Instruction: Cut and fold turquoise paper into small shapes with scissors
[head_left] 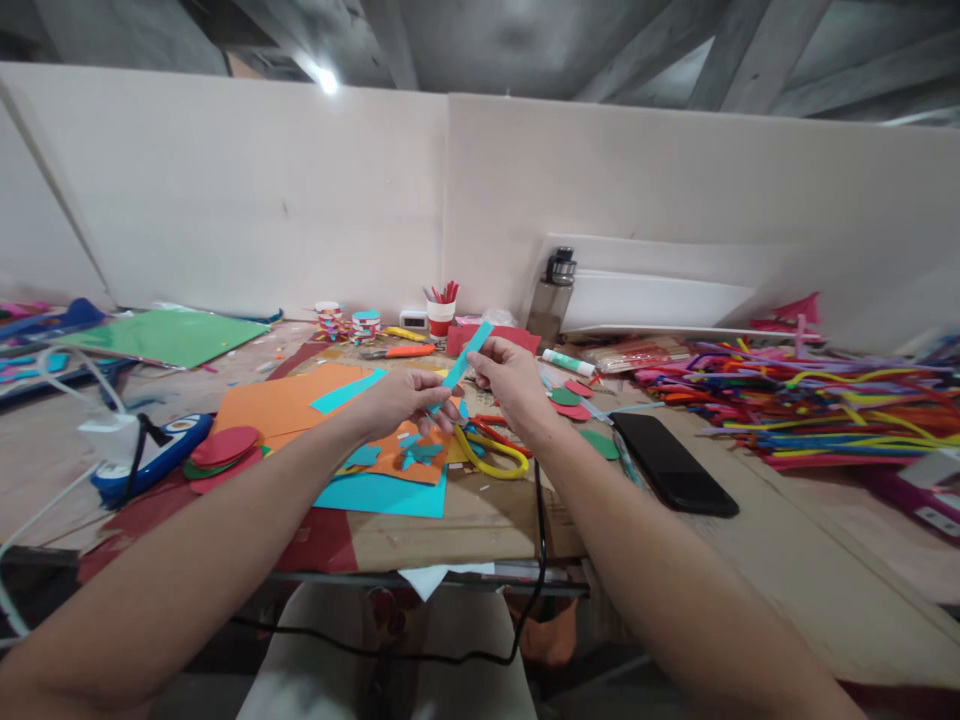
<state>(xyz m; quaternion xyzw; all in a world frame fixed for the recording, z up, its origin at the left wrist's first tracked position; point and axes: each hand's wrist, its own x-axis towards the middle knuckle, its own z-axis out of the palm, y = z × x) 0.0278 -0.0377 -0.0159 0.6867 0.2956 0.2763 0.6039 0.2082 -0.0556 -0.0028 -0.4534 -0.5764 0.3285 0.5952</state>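
A narrow blue paper strip (470,354) is held up at a slant between my two hands. My left hand (409,400) pinches its lower end, and my right hand (504,372) grips it near the upper end. Below them lie orange paper (277,400) and a blue sheet (382,494), with small blue paper cutouts (420,452) on top. Another blue strip (346,391) rests on the orange paper left of my left hand. Scissors with yellow handles (499,466) lie just under my right hand.
A black phone (673,465) lies right of my right forearm, near a heap of coloured pipe cleaners (817,395). Red paper circles (225,446) lie at left by a blue power strip (161,455). A bottle (551,300) stands at the back. A black cable (539,540) hangs over the edge.
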